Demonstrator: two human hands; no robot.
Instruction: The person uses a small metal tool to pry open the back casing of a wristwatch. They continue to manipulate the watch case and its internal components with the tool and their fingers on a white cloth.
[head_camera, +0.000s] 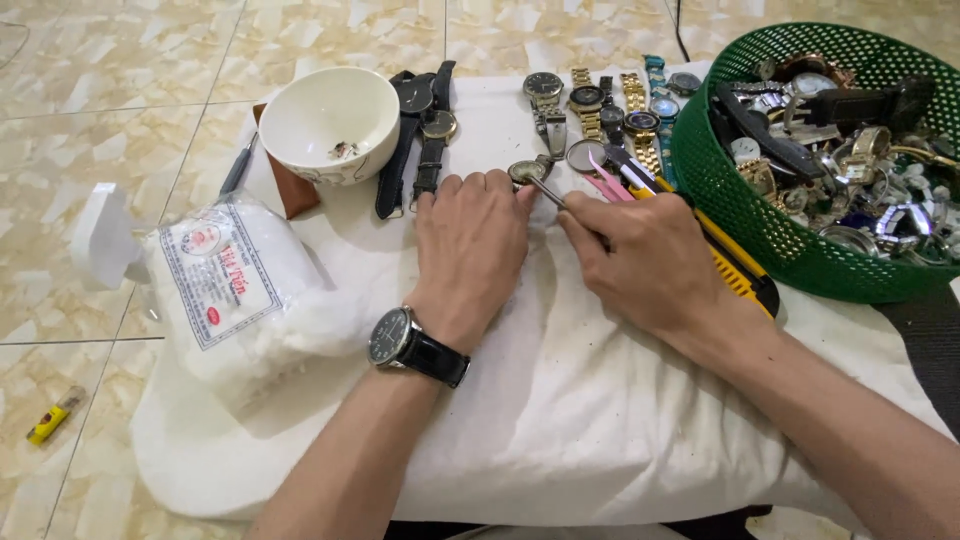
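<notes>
Left hand (470, 245) flat on white cloth (560, 400), fingers pressed together, tips steadying small watch case (525, 172) mid-cloth near far edge. Right hand (640, 255) fingers pinching thin metal tool (548, 190), tip touching case. Green basket (720, 190) at right edge.

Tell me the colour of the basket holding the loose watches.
Green, a perforated plastic basket, clearest in the head view at right.

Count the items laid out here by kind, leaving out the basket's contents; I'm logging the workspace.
Watches in the row on the cloth: about 8
Wristwatch worn: 1
White bowl: 1
Green basket: 1
Yellow utility knife: 1
Pink tweezers: 1
Cotton bag: 1
Total: about 14
</notes>
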